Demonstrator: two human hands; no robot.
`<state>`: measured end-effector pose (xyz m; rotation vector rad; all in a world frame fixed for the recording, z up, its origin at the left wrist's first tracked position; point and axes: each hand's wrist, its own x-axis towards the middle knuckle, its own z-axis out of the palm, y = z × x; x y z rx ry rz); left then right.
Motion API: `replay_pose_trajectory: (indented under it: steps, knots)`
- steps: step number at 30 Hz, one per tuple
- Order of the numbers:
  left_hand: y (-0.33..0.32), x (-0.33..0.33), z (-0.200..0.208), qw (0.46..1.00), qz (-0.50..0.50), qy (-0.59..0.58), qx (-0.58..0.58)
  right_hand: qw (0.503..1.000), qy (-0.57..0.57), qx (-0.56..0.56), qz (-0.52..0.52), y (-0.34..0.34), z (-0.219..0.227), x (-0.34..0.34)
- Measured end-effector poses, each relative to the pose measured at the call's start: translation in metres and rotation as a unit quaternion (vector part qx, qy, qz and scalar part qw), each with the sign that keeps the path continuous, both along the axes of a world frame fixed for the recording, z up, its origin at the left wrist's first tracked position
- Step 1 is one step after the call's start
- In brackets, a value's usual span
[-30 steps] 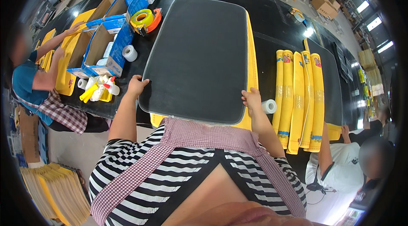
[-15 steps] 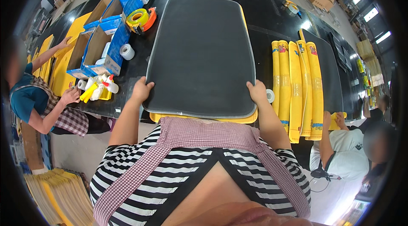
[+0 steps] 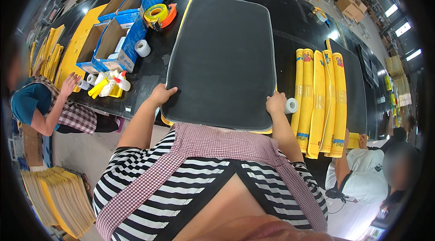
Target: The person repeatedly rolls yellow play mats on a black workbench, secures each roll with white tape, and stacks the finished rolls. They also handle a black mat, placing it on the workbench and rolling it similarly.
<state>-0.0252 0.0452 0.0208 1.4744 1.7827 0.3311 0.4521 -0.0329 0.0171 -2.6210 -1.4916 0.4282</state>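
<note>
A large black mat (image 3: 222,60) with rounded corners and a pale edge lies flat on the table in front of me. Yellow material (image 3: 182,19) peeks out from under it along the upper left edge and at the near corners. My left hand (image 3: 161,95) grips the mat's left edge near the close corner, its thumb resting on top and its other fingers mostly hidden. On the opposite side my right hand (image 3: 276,103) has its fingers curled at the right edge. Beside that hand stands a roll of clear tape (image 3: 291,105).
Several rolled yellow mats (image 3: 319,100) lie at right. To the left are blue cardboard boxes (image 3: 115,44), a tape dispenser (image 3: 159,16), a tape roll (image 3: 142,48) and glue bottles (image 3: 122,81). Co-workers stand at the left (image 3: 36,100) and right (image 3: 362,173).
The black mat has shifted over the yellow material: yellow now shows along the upper left edge instead of the upper right. My right hand sits lower on its edge. The view has shifted slightly.
</note>
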Motion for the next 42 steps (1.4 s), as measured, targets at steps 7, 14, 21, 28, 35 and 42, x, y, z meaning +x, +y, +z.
replay_pose_trajectory:
  steps: [7,14,21,28,35,42]
  knots:
    - [-0.006,0.011,-0.004,0.992,0.014,-0.125,0.022,0.999,0.036,-0.009,-0.004,0.005,-0.006,0.014]
    - [0.016,0.013,0.016,0.98,-0.065,0.154,0.105,0.992,0.113,0.043,-0.019,-0.004,-0.004,0.008]
    - [0.007,-0.003,-0.003,0.982,-0.025,0.181,0.038,0.979,0.183,0.095,-0.007,-0.017,-0.03,0.005]
    - [-0.036,-0.014,-0.004,0.947,-0.044,0.225,0.226,0.993,0.035,0.056,0.095,-0.07,-0.008,-0.005]
    - [-0.103,-0.022,-0.015,0.963,-0.035,-0.229,0.134,0.804,0.557,0.207,-0.013,-0.14,-0.016,-0.053]
    - [-0.064,-0.016,-0.019,0.782,0.033,-0.612,-0.11,0.803,0.526,0.278,-0.031,-0.106,-0.001,-0.046]
